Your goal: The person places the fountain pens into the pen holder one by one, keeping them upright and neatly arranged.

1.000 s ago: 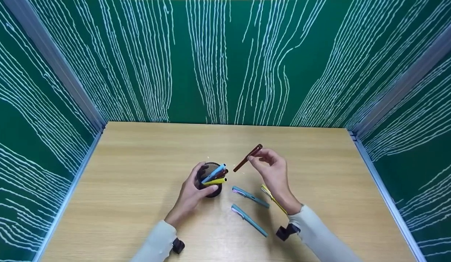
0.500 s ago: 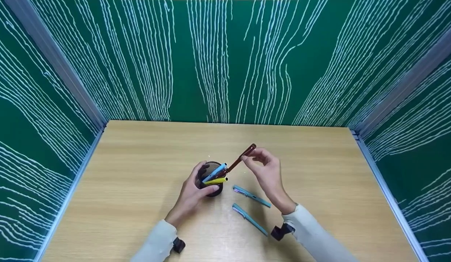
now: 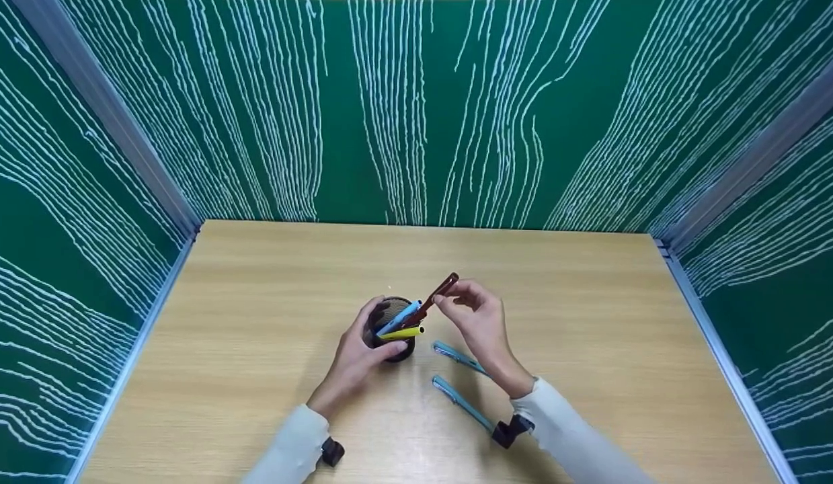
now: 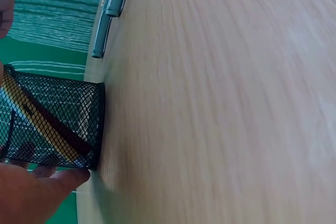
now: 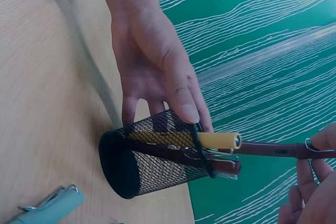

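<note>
"Maroon pen (image 5: pixel 268 149), right wrist view: where?"

"At the mouth of the mesh cup (image 5: pixel 157 176), pinched in the right hand (image 5: pixel 320 200), lower end hidden behind the yellow pen (image 5: pixel 218 140). I'd slant it along that pen."

"Left wrist view?"

"Left hand (image 4: pixel 31 195) grips the cup; best kept steady."

"Head view, what's changed?"

"A second ago it hangs apart, right of the cup; now it reaches the mouth."

Left hand (image 3: pixel 357 353): gripping | right hand (image 3: pixel 481 328): higher, pinching | forearms (image 3: pixel 577 430): angled inward
</note>
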A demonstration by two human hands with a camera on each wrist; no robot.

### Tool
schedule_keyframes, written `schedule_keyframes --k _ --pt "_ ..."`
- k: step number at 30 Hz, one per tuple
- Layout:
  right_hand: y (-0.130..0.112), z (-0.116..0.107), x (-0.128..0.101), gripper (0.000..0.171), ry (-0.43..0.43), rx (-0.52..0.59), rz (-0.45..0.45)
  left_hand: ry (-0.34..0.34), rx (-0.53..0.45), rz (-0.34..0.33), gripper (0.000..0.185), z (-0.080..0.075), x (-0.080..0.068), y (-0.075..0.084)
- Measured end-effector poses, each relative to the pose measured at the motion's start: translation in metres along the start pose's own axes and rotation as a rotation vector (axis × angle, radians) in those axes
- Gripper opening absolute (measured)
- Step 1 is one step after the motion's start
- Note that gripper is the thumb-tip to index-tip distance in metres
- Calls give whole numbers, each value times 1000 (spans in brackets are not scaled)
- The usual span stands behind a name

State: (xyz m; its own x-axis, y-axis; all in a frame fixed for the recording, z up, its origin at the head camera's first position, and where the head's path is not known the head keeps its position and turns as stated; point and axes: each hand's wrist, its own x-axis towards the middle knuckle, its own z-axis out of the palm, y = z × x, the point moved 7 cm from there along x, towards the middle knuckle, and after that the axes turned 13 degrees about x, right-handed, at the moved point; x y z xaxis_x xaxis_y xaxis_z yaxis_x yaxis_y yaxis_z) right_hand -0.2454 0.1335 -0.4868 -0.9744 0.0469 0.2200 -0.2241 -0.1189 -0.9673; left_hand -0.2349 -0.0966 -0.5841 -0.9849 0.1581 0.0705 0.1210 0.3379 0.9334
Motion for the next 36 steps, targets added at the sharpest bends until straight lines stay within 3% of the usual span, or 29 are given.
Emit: schedule_keyframes --k 4,11,36 --pt "6 2 -2 11 -3 -11 15 5 -12 2 93 0 0 0" --pt "11 5 -1 6 -18 -17 -35 8 -48 18 92 2 1 1" --pt "35 14 -4 8 -71 -105 2 -9 -98 31 94 2 2 -2"
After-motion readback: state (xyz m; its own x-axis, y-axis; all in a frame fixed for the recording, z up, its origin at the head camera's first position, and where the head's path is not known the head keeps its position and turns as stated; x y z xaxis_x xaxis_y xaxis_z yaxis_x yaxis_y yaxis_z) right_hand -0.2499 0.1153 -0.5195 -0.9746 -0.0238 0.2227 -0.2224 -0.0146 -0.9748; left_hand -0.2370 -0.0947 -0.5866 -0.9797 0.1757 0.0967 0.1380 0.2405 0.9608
